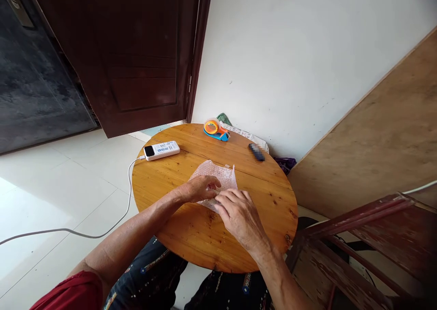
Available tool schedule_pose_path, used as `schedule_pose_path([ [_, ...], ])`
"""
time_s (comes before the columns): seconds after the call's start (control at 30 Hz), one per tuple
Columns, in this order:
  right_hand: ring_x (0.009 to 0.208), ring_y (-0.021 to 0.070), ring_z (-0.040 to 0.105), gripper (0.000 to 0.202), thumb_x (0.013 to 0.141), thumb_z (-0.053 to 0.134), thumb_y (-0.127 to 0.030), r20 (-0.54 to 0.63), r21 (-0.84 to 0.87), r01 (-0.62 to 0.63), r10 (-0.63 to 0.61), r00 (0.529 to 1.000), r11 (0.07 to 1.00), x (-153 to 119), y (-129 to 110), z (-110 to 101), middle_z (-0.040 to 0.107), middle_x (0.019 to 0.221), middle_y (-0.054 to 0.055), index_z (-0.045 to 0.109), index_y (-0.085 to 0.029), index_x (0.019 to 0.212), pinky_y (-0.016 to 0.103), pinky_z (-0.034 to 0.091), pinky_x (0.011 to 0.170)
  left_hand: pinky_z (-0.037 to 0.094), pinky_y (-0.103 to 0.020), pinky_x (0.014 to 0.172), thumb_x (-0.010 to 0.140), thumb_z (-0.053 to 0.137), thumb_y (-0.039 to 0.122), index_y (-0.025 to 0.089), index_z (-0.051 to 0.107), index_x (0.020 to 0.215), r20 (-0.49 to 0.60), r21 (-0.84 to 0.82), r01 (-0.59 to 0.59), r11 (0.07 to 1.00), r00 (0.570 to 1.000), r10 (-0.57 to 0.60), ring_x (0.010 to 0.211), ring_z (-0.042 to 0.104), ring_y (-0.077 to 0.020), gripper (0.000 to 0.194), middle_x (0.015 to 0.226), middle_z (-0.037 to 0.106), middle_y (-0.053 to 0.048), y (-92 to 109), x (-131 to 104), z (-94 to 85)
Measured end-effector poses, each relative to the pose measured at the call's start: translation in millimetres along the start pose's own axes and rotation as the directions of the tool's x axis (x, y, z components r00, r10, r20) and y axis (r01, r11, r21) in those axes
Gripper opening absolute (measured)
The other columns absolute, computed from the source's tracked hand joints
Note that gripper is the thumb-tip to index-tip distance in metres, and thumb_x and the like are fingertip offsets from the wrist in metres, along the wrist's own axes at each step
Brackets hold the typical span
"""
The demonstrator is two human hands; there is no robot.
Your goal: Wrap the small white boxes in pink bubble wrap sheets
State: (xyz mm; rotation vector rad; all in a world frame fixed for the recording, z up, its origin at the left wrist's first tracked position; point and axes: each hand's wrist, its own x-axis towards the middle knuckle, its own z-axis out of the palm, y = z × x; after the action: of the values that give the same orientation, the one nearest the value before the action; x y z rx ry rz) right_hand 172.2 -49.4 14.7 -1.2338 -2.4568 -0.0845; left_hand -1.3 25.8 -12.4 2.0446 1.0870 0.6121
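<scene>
A sheet of clear, pinkish bubble wrap (212,169) lies crumpled near the middle of the round wooden table (184,237), one corner sticking up. My left hand (202,188) rests on its left side, thumb and fingers curled around part of it. From the right, my right hand (239,210) bends its fingers down over the near part of the wrap, its fingertips close to my left thumb. Both hands cover the middle of the sheet, so whether anything lies inside the wrap is hidden.
A white power bank (162,150) with a cable (129,187) stands at the table's left. At the back are an orange and blue tape dispenser (216,129) and a dark, blurred-out object (256,152). A wooden stair-like frame (355,246) is on the right.
</scene>
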Motion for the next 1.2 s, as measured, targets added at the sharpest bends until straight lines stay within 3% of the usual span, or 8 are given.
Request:
schedule_pose_path([
  [0.17,0.092,0.0251,0.059,0.013,0.090,0.058,-0.018,0.073,-0.059,-0.008,0.012,0.997,0.998,0,-3,5,0.070,0.102,0.007,0.066,-0.022,0.100,0.040,0.042,0.082,0.049,-0.025,0.072,0.075,0.071,0.040,0.019,0.069,0.109,0.029,0.038,0.033,0.999,0.999,-0.034,0.084,0.064,-0.0174,0.040,0.097,0.070,-0.005,-7,-10,-25.2],
  [0.27,0.093,0.0248,0.059,0.021,0.088,0.060,-0.017,0.115,-0.073,0.014,-0.005,0.993,0.997,4,-4,1,0.068,0.101,0.007,0.064,-0.024,0.107,0.040,0.041,0.080,0.048,-0.024,0.069,0.077,0.067,0.034,0.019,0.068,0.111,-0.031,0.077,0.086,0.993,0.996,-0.084,0.079,0.063,-0.0165,0.037,0.092,0.070,-0.004,-17,-20,-37.8],
  [0.4,0.090,0.0249,0.058,0.027,0.085,0.064,-0.018,0.156,-0.158,0.057,-0.033,0.987,0.986,13,-6,-1,0.066,0.095,0.007,0.064,-0.025,0.110,0.040,0.040,0.078,0.044,-0.023,0.063,0.076,0.056,0.018,0.017,0.069,0.105,-0.140,0.131,0.221,0.967,0.969,-0.202,0.072,0.062,-0.0151,0.032,0.082,0.069,-0.002,-27,-27,-36.3],
  [0.53,0.087,0.0256,0.056,0.020,0.083,0.067,-0.022,0.207,-0.251,0.082,-0.030,0.978,0.964,22,-8,2,0.065,0.093,0.008,0.067,-0.024,0.103,0.040,0.038,0.076,0.044,-0.024,0.063,0.076,0.059,0.025,0.017,0.068,0.105,-0.223,0.234,0.284,0.930,0.946,-0.233,0.071,0.063,-0.0163,0.032,0.079,0.068,-0.002,-28,-34,-34.2],
  [0.67,0.088,0.0269,0.055,0.012,0.082,0.069,-0.026,0.238,-0.315,0.100,-0.023,0.971,0.944,28,-11,6,0.064,0.091,0.010,0.070,-0.022,0.093,0.041,0.037,0.077,0.047,-0.029,0.070,0.077,0.060,0.035,0.015,0.064,0.112,-0.201,0.353,0.387,0.852,0.920,-0.335,0.084,0.067,-0.0236,0.041,0.093,0.072,-0.008,-21,-41,-40.5],
  [0.83,0.091,0.0273,0.055,0.012,0.086,0.066,-0.029,0.277,-0.365,0.120,-0.016,0.961,0.923,34,-13,7,0.064,0.091,0.011,0.072,-0.021,0.093,0.040,0.036,0.077,0.050,-0.035,0.075,0.072,0.063,0.037,0.013,0.068,0.099,-0.186,0.378,0.465,0.801,0.885,-0.426,0.094,0.067,-0.0319,0.036,0.100,0.073,-0.017,-11,-35,-41.7],
  [1.0,0.095,0.0276,0.055,0.018,0.088,0.063,-0.032,0.317,-0.370,0.116,0.008,0.948,0.922,35,-13,5,0.065,0.097,0.011,0.070,-0.021,0.101,0.039,0.034,0.079,0.047,-0.028,0.069,0.068,0.066,0.032,0.015,0.069,0.080,-0.168,0.320,0.502,0.804,0.865,-0.473,0.084,0.066,-0.0249,0.021,0.084,0.072,-0.010,-13,-29,-40.6],
  [1.2,0.095,0.0268,0.056,0.027,0.088,0.065,-0.030,0.297,-0.368,0.082,0.033,0.954,0.926,34,-16,3,0.066,0.101,0.011,0.062,-0.018,0.111,0.038,0.032,0.083,0.034,-0.022,0.053,0.066,0.062,0.019,0.016,0.057,0.060,-0.190,0.116,0.468,0.876,0.876,-0.443,0.060,0.051,-0.0122,0.009,0.054,0.049,0.005,-23,-33,-37.9],
])
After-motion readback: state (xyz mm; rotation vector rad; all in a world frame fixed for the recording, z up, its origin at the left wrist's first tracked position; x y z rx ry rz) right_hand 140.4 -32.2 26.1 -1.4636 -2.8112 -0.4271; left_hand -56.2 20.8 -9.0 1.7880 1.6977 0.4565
